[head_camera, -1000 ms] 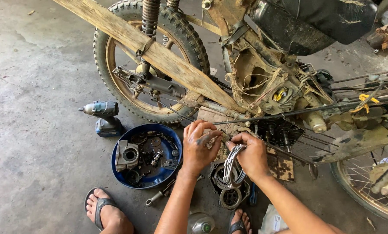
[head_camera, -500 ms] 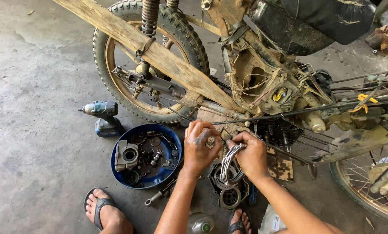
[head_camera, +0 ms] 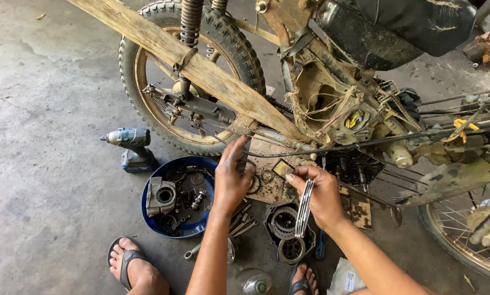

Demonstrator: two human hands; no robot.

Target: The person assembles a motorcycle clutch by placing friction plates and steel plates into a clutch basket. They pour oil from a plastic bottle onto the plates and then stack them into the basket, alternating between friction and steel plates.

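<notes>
Squatting beside the motorcycle (head_camera: 332, 104), the right hand (head_camera: 322, 195) pinches stacked metal rings (head_camera: 304, 207); the left hand (head_camera: 231, 177) reaches with fingers spread.

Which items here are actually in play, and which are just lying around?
In play:
right hand gripping a stack of thin metal ring plates
left hand, open, beside it
round black clutch housing

Lying about:
blue round parts tray
grey cordless drill

Front wheel (head_camera: 463, 240) cut off at lower right edge; small parts in blue bowl (head_camera: 146, 210) indistinct; left hand (head_camera: 231, 177) hides items beneath.
</notes>
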